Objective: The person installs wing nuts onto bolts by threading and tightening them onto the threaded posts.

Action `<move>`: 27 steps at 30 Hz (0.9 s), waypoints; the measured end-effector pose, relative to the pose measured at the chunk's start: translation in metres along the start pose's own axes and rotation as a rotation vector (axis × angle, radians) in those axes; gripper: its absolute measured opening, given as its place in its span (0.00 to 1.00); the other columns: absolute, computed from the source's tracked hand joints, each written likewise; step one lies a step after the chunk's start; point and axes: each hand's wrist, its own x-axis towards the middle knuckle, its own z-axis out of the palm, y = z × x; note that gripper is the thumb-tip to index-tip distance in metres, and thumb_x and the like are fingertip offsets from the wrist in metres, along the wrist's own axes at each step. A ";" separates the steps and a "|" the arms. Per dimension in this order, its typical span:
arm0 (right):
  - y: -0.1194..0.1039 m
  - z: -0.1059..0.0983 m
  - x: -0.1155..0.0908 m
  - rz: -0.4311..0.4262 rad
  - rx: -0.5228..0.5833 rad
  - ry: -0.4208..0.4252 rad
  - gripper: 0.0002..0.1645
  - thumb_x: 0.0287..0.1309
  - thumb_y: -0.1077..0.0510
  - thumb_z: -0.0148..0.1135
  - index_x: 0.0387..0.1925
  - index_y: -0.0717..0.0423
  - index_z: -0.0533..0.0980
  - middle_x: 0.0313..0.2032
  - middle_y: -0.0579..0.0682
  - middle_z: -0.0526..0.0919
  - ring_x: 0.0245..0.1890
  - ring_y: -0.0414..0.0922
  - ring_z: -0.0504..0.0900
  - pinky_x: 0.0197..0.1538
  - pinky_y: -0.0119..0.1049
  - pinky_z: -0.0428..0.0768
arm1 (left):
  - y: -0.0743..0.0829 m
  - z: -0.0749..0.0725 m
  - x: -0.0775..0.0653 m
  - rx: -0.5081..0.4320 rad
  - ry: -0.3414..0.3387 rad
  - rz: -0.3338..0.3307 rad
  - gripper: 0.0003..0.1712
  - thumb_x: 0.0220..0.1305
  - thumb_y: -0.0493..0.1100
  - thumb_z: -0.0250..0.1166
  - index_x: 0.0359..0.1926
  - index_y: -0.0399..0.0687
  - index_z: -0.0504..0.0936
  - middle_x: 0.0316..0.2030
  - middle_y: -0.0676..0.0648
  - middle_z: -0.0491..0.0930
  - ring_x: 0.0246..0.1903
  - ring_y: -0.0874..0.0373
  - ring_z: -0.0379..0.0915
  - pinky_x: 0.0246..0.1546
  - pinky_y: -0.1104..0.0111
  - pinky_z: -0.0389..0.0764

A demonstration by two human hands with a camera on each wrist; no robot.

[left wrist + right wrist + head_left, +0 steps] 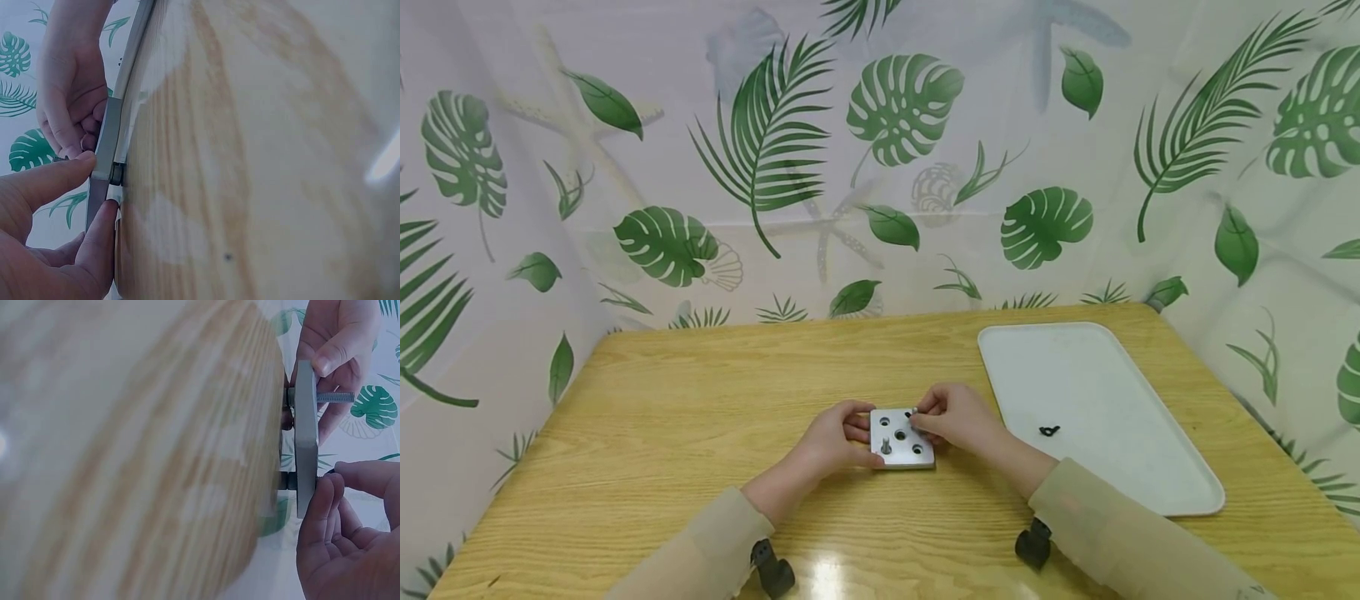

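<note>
A square silvery metal plate (904, 459) with several holes is held over the wooden table. My left hand (833, 440) grips its left side, thumb on top and fingers underneath. A threaded bolt (335, 397) sticks up through the lower left hole. At the upper right corner, my right hand (961, 418) pinches a small black wing nut (330, 471) at a second bolt, thumb and index finger hiding most of it. In the right wrist view, bolt heads (289, 480) show under the plate. Another black wing nut (1049, 431) lies on the white tray.
The white tray (1097, 392) stands on the right of the wooden table (700, 392), close to my right forearm. A leaf-patterned cloth (820, 167) hangs behind the table and along both sides. Black wrist devices (772, 570) are strapped at both sleeves.
</note>
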 end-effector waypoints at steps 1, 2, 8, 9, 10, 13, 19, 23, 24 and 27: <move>0.000 -0.001 0.000 -0.004 -0.008 0.002 0.07 0.65 0.60 0.73 0.38 0.61 0.82 0.30 0.51 0.86 0.25 0.39 0.81 0.29 0.30 0.81 | 0.000 0.000 0.000 0.000 0.000 -0.001 0.45 0.51 0.26 0.82 0.70 0.36 0.75 0.53 0.39 0.83 0.49 0.53 0.84 0.51 0.64 0.85; 0.001 -0.001 -0.001 -0.010 -0.021 0.003 0.07 0.65 0.60 0.73 0.38 0.61 0.83 0.29 0.51 0.86 0.25 0.39 0.81 0.29 0.30 0.81 | 0.000 0.000 0.000 -0.002 -0.001 -0.001 0.45 0.51 0.26 0.82 0.70 0.36 0.75 0.53 0.39 0.83 0.49 0.53 0.84 0.51 0.64 0.85; 0.003 -0.005 -0.001 -0.055 -0.019 -0.007 0.08 0.64 0.60 0.73 0.40 0.61 0.84 0.28 0.50 0.86 0.25 0.38 0.81 0.29 0.30 0.80 | 0.000 0.000 0.000 -0.007 -0.002 -0.007 0.45 0.51 0.26 0.81 0.71 0.36 0.75 0.53 0.39 0.82 0.49 0.53 0.83 0.51 0.64 0.85; 0.003 -0.005 -0.001 -0.066 -0.008 -0.012 0.08 0.64 0.61 0.72 0.41 0.62 0.84 0.29 0.51 0.86 0.25 0.38 0.81 0.29 0.30 0.80 | 0.000 0.000 0.000 -0.006 -0.002 -0.006 0.45 0.51 0.26 0.81 0.71 0.36 0.75 0.53 0.39 0.82 0.49 0.53 0.82 0.51 0.64 0.85; 0.003 -0.005 -0.001 -0.075 0.001 -0.016 0.09 0.64 0.61 0.71 0.43 0.63 0.84 0.29 0.51 0.86 0.25 0.38 0.82 0.29 0.30 0.80 | 0.000 0.000 0.000 -0.007 -0.001 -0.006 0.45 0.51 0.26 0.81 0.71 0.36 0.75 0.53 0.39 0.82 0.49 0.53 0.82 0.51 0.64 0.85; 0.004 -0.005 -0.001 -0.109 0.014 -0.041 0.14 0.64 0.63 0.69 0.49 0.65 0.84 0.29 0.51 0.87 0.26 0.38 0.83 0.30 0.31 0.82 | 0.001 0.000 0.000 -0.004 -0.002 -0.006 0.45 0.51 0.26 0.81 0.71 0.36 0.75 0.53 0.39 0.82 0.49 0.52 0.82 0.51 0.63 0.85; 0.004 -0.004 0.000 -0.121 0.007 -0.072 0.17 0.64 0.63 0.69 0.53 0.64 0.85 0.29 0.51 0.87 0.25 0.37 0.82 0.31 0.32 0.81 | 0.001 0.000 -0.002 0.003 -0.004 -0.007 0.45 0.52 0.26 0.81 0.71 0.36 0.74 0.53 0.39 0.83 0.49 0.53 0.82 0.52 0.63 0.84; 0.003 -0.003 -0.001 -0.088 0.015 -0.054 0.16 0.64 0.61 0.71 0.51 0.64 0.85 0.30 0.52 0.88 0.26 0.38 0.83 0.32 0.32 0.82 | 0.001 0.000 -0.002 0.003 -0.007 -0.006 0.45 0.52 0.26 0.81 0.71 0.36 0.74 0.53 0.40 0.83 0.49 0.53 0.82 0.53 0.62 0.84; 0.002 -0.002 -0.001 -0.072 0.020 -0.047 0.16 0.64 0.61 0.71 0.51 0.64 0.85 0.31 0.52 0.88 0.27 0.38 0.83 0.32 0.32 0.83 | 0.001 0.000 -0.002 0.004 -0.008 -0.004 0.45 0.52 0.26 0.81 0.71 0.36 0.74 0.53 0.40 0.83 0.49 0.53 0.82 0.53 0.62 0.84; 0.000 -0.001 -0.001 -0.009 0.053 -0.015 0.16 0.64 0.59 0.73 0.50 0.65 0.85 0.33 0.52 0.89 0.28 0.38 0.84 0.34 0.32 0.85 | 0.001 0.000 -0.002 0.001 -0.008 -0.003 0.45 0.52 0.26 0.81 0.71 0.36 0.74 0.54 0.39 0.82 0.50 0.52 0.82 0.52 0.62 0.85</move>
